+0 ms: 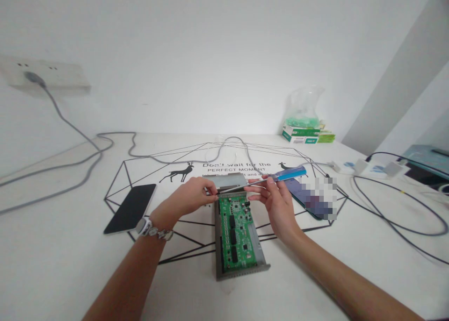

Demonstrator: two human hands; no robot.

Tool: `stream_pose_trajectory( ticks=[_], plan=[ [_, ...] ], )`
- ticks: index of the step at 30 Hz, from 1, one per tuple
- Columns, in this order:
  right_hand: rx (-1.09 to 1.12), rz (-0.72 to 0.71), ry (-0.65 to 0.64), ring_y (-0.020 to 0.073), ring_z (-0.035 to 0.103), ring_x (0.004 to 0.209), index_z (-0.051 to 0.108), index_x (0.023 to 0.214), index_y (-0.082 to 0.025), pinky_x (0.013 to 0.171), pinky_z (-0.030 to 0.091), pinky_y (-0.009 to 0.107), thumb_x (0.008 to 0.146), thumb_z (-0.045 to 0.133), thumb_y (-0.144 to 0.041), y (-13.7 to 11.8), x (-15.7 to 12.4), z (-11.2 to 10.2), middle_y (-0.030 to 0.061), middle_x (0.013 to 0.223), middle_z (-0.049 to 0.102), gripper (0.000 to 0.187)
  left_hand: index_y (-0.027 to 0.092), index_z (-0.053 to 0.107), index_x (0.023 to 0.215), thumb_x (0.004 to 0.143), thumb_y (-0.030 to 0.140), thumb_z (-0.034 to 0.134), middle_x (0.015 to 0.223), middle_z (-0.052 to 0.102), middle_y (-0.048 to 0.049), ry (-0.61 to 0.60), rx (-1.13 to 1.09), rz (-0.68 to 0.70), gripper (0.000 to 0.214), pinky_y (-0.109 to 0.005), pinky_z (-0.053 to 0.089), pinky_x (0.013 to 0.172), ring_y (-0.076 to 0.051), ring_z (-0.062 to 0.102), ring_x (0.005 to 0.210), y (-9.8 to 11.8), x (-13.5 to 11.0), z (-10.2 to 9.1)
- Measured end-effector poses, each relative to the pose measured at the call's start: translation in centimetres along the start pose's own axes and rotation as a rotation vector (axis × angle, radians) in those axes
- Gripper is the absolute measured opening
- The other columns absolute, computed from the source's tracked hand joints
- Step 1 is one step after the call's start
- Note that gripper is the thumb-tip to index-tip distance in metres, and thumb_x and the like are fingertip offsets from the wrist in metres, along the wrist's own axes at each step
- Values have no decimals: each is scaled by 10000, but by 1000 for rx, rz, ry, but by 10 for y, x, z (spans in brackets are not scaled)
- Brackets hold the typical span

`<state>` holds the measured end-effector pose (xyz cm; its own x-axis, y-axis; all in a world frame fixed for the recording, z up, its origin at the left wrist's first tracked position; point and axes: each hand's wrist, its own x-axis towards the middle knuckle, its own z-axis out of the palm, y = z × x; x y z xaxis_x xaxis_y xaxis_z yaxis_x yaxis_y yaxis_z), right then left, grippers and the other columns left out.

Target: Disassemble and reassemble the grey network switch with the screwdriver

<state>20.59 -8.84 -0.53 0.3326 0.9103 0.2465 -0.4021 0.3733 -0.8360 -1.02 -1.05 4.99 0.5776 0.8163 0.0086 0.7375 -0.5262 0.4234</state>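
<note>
A green circuit board (237,232) lies in a grey metal tray (261,255) on the white table, straight ahead of me. My left hand (189,197) pinches the left end of a grey metal cover (228,181) at the tray's far end. My right hand (275,204) grips a blue-handled screwdriver (290,174); its shaft points left across the cover toward my left fingers. A bracelet circles my left wrist.
A black phone (131,208) lies left of the tray and a dark device (308,197) to the right. Grey cables (87,160) run from a wall socket (49,75). Green boxes with a plastic bag (304,124) stand at the back; black cables (403,209) loop at right.
</note>
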Motion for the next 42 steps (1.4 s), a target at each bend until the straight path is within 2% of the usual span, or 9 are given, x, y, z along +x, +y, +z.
stream_pose_trajectory(
  ticks=[19, 28, 32, 38, 42],
  plan=[
    [-74, -46, -12, 208, 751, 775, 527, 1016, -223, 599, 604, 307, 871, 648, -519, -2, -2, 3, 54, 928, 744, 351, 209, 741, 822, 782, 323, 618, 882, 726, -51, 43, 160, -44, 173, -277, 400, 639, -200, 626, 765, 6, -1, 3],
    [-239, -159, 10, 186, 738, 737, 528, 1043, -224, 607, 595, 298, 880, 651, -485, -7, -3, 11, 27, 885, 734, 331, 225, 742, 865, 806, 287, 598, 915, 720, -45, 79, 308, 52, 167, -278, 397, 648, -204, 634, 813, 5, 3, 13],
    [-224, -143, -33, 189, 741, 748, 572, 1089, -191, 622, 598, 307, 873, 669, -476, -5, -2, 13, 69, 948, 750, 370, 231, 736, 849, 819, 280, 602, 920, 714, -38, 91, 345, 82, 146, -278, 402, 649, -205, 629, 816, 4, 5, 15],
    [-289, -93, -142, 191, 736, 776, 679, 1032, -156, 745, 616, 355, 882, 640, -519, -3, 0, 14, 103, 995, 755, 394, 217, 723, 844, 858, 251, 574, 914, 706, -44, 86, 341, 133, 153, -287, 407, 672, -215, 639, 855, 7, 7, 17],
    [-410, -133, -238, 181, 723, 716, 668, 959, -162, 706, 604, 327, 904, 596, -536, -11, 13, 25, 94, 953, 749, 384, 212, 720, 833, 874, 261, 579, 899, 707, -48, 87, 314, 151, 154, -297, 406, 679, -228, 642, 868, 5, 8, 19]
  ],
)
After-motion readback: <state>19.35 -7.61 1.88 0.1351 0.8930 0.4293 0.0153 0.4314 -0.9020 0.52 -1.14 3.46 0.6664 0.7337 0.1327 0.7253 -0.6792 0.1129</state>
